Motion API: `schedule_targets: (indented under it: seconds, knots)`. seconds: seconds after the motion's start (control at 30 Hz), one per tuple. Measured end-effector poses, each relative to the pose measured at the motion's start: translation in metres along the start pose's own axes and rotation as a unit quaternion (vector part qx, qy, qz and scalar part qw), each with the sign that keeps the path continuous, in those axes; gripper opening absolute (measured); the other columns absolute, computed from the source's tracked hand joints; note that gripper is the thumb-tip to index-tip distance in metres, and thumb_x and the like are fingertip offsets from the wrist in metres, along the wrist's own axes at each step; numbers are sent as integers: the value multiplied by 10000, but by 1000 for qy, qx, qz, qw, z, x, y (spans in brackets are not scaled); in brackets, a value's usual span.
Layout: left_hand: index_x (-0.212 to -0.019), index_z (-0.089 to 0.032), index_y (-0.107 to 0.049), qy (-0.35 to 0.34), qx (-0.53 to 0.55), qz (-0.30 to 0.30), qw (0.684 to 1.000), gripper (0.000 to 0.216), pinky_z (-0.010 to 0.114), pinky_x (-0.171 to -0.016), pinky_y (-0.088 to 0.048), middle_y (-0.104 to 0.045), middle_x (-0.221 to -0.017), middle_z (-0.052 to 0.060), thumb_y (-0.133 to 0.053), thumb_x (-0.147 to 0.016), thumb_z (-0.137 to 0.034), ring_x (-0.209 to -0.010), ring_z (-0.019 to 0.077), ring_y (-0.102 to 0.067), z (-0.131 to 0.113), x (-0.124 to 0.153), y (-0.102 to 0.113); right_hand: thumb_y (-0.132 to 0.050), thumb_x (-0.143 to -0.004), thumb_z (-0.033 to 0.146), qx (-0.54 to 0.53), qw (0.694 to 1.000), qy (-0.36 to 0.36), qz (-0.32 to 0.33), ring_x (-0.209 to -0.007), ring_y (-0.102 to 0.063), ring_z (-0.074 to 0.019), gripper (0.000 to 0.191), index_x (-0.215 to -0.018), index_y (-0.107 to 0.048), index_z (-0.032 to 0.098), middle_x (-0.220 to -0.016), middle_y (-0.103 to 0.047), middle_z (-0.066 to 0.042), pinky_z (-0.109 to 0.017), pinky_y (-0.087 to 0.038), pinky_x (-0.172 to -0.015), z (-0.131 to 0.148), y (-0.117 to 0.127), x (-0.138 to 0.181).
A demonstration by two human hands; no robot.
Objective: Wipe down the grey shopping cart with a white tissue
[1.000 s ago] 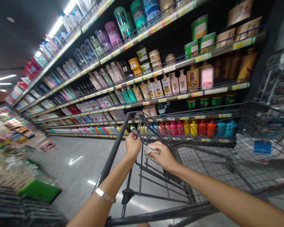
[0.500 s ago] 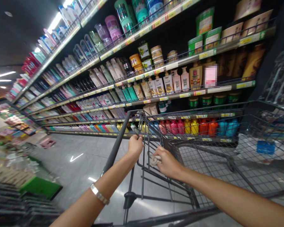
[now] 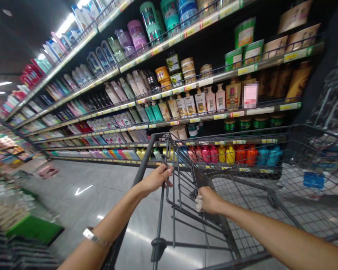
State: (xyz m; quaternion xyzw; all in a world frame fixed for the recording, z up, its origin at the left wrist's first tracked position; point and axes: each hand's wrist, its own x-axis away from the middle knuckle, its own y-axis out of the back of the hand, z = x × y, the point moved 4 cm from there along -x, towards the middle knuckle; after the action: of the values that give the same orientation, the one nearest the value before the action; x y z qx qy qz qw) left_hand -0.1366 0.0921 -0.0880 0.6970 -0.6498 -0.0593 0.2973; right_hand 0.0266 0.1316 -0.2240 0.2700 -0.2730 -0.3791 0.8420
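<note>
A dark wire shopping cart (image 3: 242,195) fills the lower right. My left hand (image 3: 156,179) is closed around a wire bar at the top corner of the cart's folding seat flap (image 3: 183,187); a silver watch (image 3: 93,236) sits on that wrist. My right hand (image 3: 210,199) is closed on a crumpled pale cloth (image 3: 199,203) and presses it against the wires low on the flap.
Long store shelves (image 3: 169,93) of bottles and jars run along the aisle behind the cart. Bright bottles (image 3: 231,154) line the lowest shelf. Grey tiled floor (image 3: 81,195) stretches left. A green-edged display (image 3: 33,228) and goods stand at the left.
My right hand with the cloth has slid down and to the right along the flap. My left hand has shifted slightly right on the bar. The view has tilted a little.
</note>
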Motion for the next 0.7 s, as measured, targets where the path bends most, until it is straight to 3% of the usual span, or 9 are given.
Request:
schedule_targets:
  seconds: [0.2, 0.33, 0.53, 0.7]
  knots:
    - [-906, -197, -406, -3, -47, 34, 998, 266, 199, -472, -363, -602, -691, -29, -432, -876, -461, -459, 77, -543, 4, -1, 0, -672, -506, 48, -116, 991, 22, -58, -559, -517, -102, 155, -605, -605, 148, -578, -597, 28, -188, -307, -484, 17, 11, 2]
    - [-885, -204, -390, -1, -53, 35, 998, 294, 203, -478, -354, -617, -686, -23, -439, -864, -493, -463, 76, -533, 5, -2, 1, -637, -572, 75, -272, 958, 79, -36, -478, -488, -90, 100, -632, -610, 150, -509, -550, 50, -185, -326, -457, 45, 19, 7]
    - [-875, -210, -382, -1, -51, 15, 999, 319, 219, -490, -379, -588, -636, -40, -453, -845, -520, -457, 83, -515, 1, -2, -4, -632, -644, 77, -295, 920, 241, -96, -796, -589, -151, 145, -728, -700, 174, -794, -668, -13, -242, -439, -728, 68, 42, 23]
    - [-846, -210, -370, 7, -61, -6, 998, 252, 216, -477, -379, -577, -614, -44, -415, -883, -454, -450, 85, -515, -1, -3, -7, -633, -697, 96, -322, 896, 284, -116, -869, -593, -155, 146, -783, -711, 184, -887, -651, -31, -269, -442, -803, 68, 44, 30]
